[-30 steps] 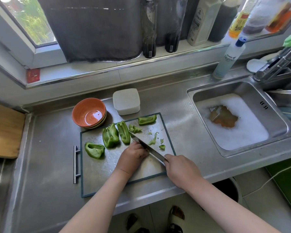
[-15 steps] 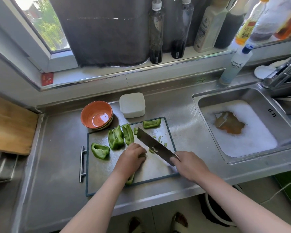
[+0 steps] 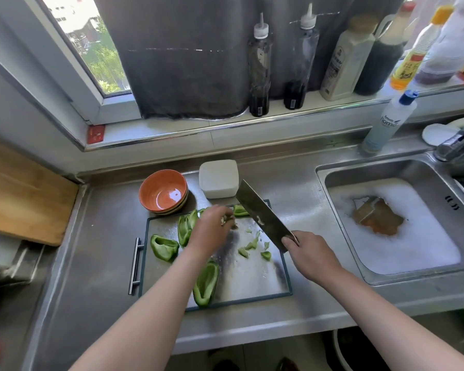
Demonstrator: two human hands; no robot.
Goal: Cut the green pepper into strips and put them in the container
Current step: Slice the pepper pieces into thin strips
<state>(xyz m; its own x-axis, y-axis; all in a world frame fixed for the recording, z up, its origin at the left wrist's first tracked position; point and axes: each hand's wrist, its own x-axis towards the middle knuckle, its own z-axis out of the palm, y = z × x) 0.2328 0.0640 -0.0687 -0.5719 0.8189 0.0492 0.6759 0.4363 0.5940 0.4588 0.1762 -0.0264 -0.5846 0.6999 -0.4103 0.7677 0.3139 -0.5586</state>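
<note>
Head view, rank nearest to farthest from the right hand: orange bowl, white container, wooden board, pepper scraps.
From the right hand:
1. pepper scraps, just to its left
2. white container, back centre
3. orange bowl, left of the container
4. wooden board, far left

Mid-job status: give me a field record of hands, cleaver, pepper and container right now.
left hand: over the board, pinching pale scraps, blurred
right hand: grips cleaver handle
cleaver: raised off the board, blade pointing away
pepper pieces: large, uncut, on board's left and near side
container: white, beyond the board, contents not visible
</note>
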